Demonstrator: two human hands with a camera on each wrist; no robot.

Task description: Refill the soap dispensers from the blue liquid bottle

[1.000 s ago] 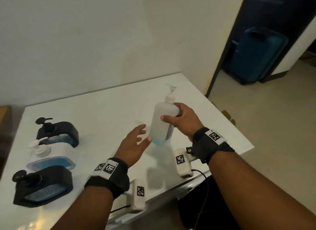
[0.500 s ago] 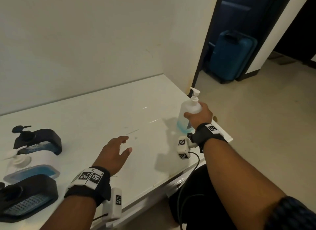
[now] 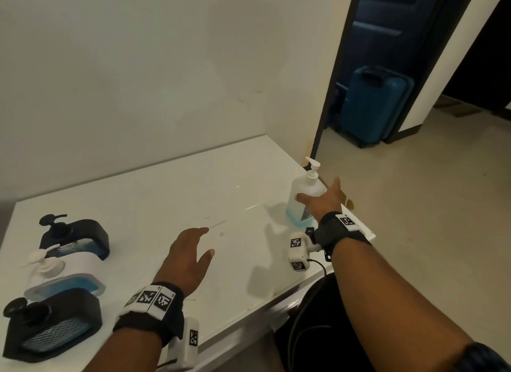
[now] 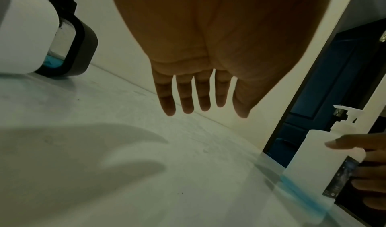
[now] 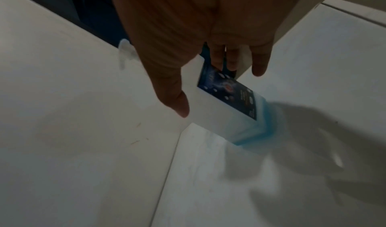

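The pump bottle [image 3: 302, 194] [image 4: 309, 156] [image 5: 219, 115] stands upright near the table's right edge, with a thin layer of blue liquid at its base. My right hand [image 3: 318, 190] [image 5: 219, 90] straddles it, the thumb along the front and straight fingers behind, the grip loose. My left hand [image 3: 199, 241] [image 4: 200, 110] hovers palm down over the middle of the table, fingers straight, holding nothing. Three soap dispensers line the left side: a black one [image 3: 74, 236] at the back, a white one [image 3: 63, 277] with blue soap, and a black one [image 3: 52, 327] nearest me.
The white table [image 3: 166, 194] meets a wall at the back and ends just right of the bottle. Beyond that edge are bare floor and a dark doorway with a blue suitcase [image 3: 373, 108].
My right hand carried the bottle from the table's middle to its right edge and set it down, and its fingers have straightened. The left hand drew back from the bottle and stays empty.
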